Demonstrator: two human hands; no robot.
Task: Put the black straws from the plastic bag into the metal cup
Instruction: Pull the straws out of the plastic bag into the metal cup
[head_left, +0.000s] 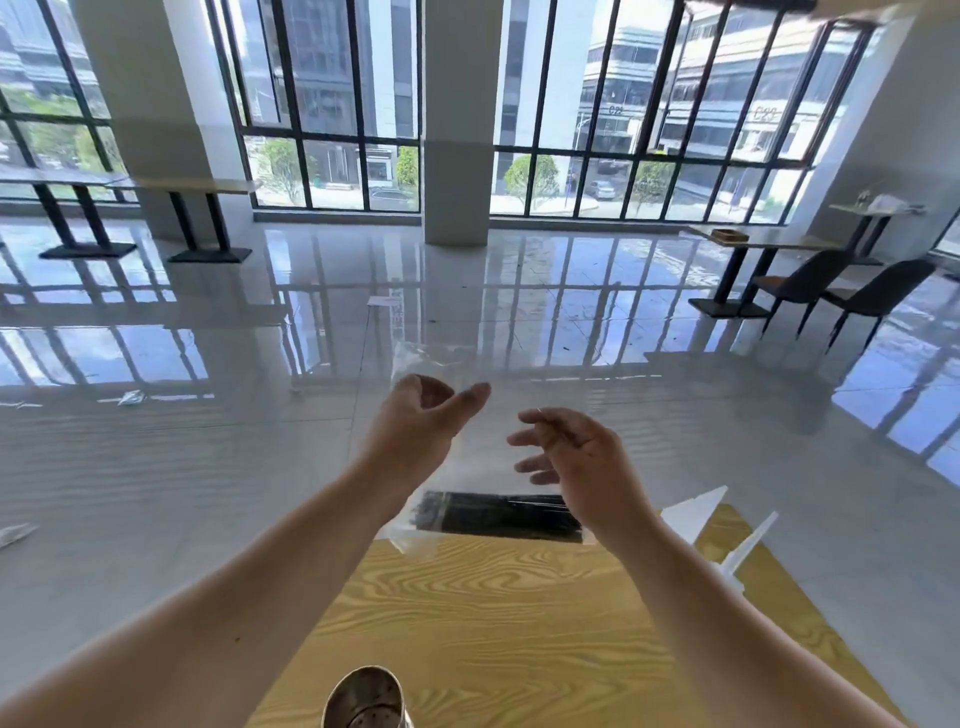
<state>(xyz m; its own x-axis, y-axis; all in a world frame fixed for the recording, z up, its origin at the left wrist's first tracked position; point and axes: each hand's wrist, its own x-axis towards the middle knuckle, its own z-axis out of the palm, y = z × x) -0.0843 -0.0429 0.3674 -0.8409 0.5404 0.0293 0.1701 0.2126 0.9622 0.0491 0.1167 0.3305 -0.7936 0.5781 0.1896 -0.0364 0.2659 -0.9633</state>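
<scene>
Black straws lie in a dark bundle across the bottom of the clear plastic bag, which hangs in the air between the two raised hands. The left hand has its fingers curled over with the thumb stretched out to the right, and it seems to grip the bag near its upper part; a crumpled edge of film sticks up just above the knuckles. The right hand is just beside the bag's right side. Its fingers are loosely curled and spread, with nothing plainly pinched in them. Motion blur hides whether they touch the film.

Below the bag is the far edge of the yellow wood-grain worktop. The metal cup stands at its near edge, well apart from the bag — its perforated inside is turned toward the camera. White folded paper shapes lie at the worktop's right edge.

Beyond is a glossy tiled floor that mirrors tall dark-framed windows. Two dark chairs stand at a table on the right.
</scene>
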